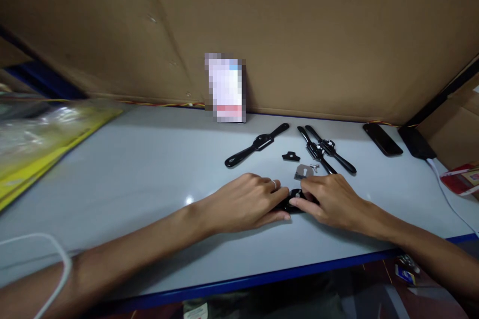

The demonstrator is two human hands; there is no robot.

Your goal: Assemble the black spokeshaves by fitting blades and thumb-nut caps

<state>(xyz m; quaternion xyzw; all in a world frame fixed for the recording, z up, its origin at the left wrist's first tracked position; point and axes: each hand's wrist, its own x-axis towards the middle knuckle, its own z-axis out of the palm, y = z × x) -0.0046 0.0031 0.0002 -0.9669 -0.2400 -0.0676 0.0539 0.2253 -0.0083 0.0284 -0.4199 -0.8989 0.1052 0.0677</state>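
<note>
Near the table's front edge lies a black spokeshave (298, 201), partly covered by both hands. My left hand (254, 199), with a ring on one finger, is closed on its left handle. My right hand (331, 202) grips its right side, thumb and fingers around a small silvery screw (298, 195) on the body. Just behind are a flat metal blade (303, 172), small silvery screws (315, 167) and a black cap piece (291, 156). A bare spokeshave body (258, 144) lies farther back. Two spokeshaves with fittings (329, 148) lie side by side to its right.
A blurred-out upright panel (226, 89) leans against the cardboard wall (299, 35). A phone (382, 139) and a black device with a white cable (416, 143) lie at the right. Clear plastic and a yellow sheet (75, 139) cover the left side. A white cord (56, 244) crosses my left arm.
</note>
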